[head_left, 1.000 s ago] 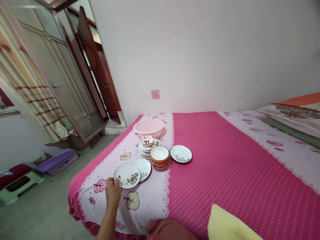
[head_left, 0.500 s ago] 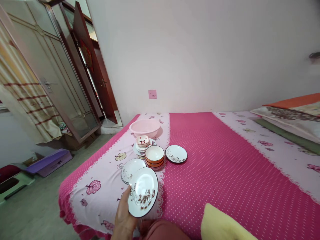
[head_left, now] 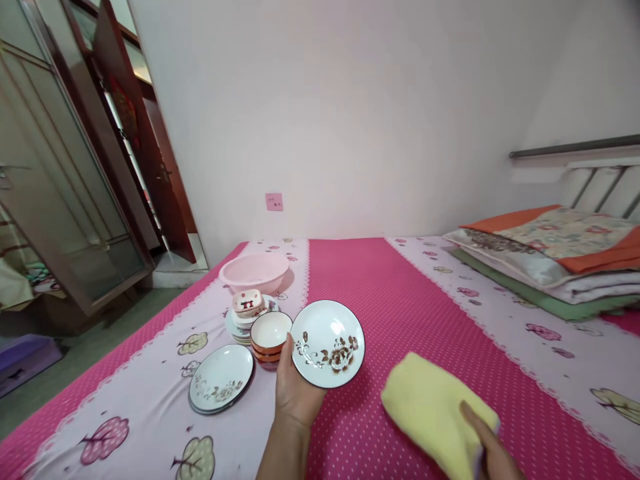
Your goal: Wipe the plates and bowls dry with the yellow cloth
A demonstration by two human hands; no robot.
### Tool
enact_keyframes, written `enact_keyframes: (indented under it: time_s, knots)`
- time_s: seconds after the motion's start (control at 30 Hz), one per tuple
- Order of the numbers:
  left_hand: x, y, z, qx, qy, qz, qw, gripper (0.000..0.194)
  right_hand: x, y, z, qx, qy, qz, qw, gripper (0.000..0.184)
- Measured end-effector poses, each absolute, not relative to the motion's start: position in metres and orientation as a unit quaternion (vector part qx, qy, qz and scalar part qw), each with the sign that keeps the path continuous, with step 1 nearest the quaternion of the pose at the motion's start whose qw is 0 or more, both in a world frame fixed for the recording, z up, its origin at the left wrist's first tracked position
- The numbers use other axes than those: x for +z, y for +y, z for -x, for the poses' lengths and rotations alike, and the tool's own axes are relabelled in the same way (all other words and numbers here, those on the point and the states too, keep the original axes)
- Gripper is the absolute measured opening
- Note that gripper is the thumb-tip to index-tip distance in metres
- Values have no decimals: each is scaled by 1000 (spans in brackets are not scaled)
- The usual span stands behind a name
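On the bed [head_left: 350, 267], left of the left hand [head_left: 300, 395], stacked plates [head_left: 223, 377]; just beyond its thumb, stacked bowls [head_left: 271, 331]. Held in that hand's curled grip, by the left rim, a flowered plate [head_left: 327, 337], tilted up. Farther right, a yellow cloth [head_left: 433, 407], clasped in the right hand [head_left: 493, 448], partly out of frame.

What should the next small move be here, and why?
Probably bring the yellow cloth across to the held plate: the left hand grips it with its patterned face in view, and the right hand has the cloth, still apart from it.
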State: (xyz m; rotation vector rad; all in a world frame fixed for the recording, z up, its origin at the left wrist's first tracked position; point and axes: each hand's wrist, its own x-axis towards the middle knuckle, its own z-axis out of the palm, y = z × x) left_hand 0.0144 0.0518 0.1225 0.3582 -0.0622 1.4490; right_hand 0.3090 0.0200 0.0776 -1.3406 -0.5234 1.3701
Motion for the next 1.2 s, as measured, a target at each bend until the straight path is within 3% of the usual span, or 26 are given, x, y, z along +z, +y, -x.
enact_keyframes:
  time_s: [0.13,0.23,0.4,0.6,0.8,0.93,1.1,1.2]
  knots:
    - [137,80,-35,699,64,-85,708,51,132,89,-278,542,-163,451,690,69]
    - [137,89,-44,713,102,-45,692,46,152,118,-257,469,-251,432,728,70]
    - [112,94,-40,722,124,-30,680,46,133,134,-239,359,-357,540,673,67]
    - [86,101,-28,741,120,-21,660,44,53,156,-228,290,-498,621,532,72]
    - [75,97,-18,728,119,-37,675,46,18,170,-221,301,-630,573,429,43]
    - [70,96,-18,724,120,-41,678,45,34,169,-230,308,-578,593,468,53]
    - [67,102,-24,731,133,-36,669,47,90,148,-237,318,-440,633,552,62]
    - [67,102,-21,721,124,-32,681,46,122,133,-227,224,-468,603,606,60]
